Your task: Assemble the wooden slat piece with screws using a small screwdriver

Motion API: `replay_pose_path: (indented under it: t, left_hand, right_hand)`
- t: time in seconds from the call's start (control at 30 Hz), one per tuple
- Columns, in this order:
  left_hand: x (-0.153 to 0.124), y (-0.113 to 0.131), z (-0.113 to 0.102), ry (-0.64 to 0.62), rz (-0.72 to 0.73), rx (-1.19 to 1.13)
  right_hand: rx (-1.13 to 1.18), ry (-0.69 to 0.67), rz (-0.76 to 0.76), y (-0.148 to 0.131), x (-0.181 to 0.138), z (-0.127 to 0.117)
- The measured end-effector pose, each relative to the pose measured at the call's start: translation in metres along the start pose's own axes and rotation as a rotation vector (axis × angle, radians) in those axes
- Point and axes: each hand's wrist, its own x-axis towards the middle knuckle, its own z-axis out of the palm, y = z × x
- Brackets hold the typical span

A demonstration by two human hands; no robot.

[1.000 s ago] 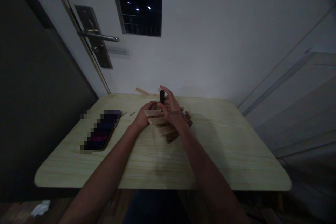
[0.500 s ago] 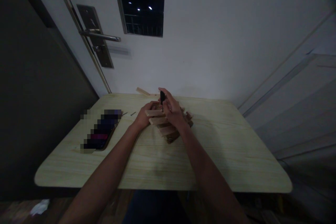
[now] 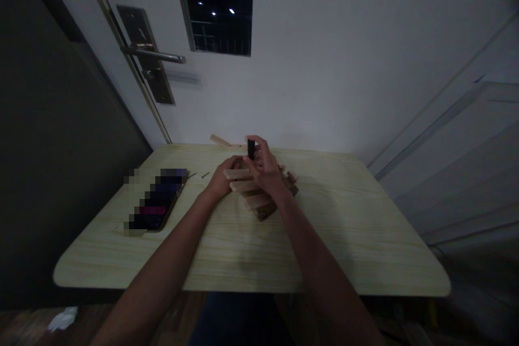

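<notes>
A tight grip here: the black handle (image 3: 251, 150) was clamped upright between the thumb and fingers of the right hand (image 3: 265, 167), right above the slatted wooden piece (image 3: 256, 203)! That piece was set near the middle of the worktop (image 3: 365, 238), a little closer to the far edge than to the near one, its pale slats pointed toward the left edge. Over on its far left side, the left hand (image 3: 225, 178) was placed against it, fingers curled; whether they were clamped on the wood could not be told. Two thin metal pieces (image 3: 205, 175) were left lying between that hand and the phone (image 3: 172, 194), itself laid by the left edge. A loose wooden strip (image 3: 220, 140) was seen at the far edge, left of the hands.
</notes>
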Motion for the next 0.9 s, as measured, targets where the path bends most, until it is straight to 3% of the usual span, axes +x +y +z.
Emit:
replay_pose_path:
  t: [0.17,0.43,0.67,0.9]
  left_hand:
    - [0.001,-0.003,0.0,0.004,-0.004,-0.005]
    - [0.001,-0.004,0.0,0.01,0.014,0.017]
    - [0.001,-0.003,-0.001,-0.008,0.007,0.007]
    - [0.002,-0.003,0.001,0.002,0.004,0.01]
  right_hand:
    - [0.044,-0.057,0.013,0.002,0.0,0.001]
    - [-0.002,0.038,-0.142,0.004,0.004,0.0]
    - [0.001,-0.047,-0.021,-0.005,0.001,-0.003]
    - [0.074,-0.062,0.045,0.007,-0.001,0.004]
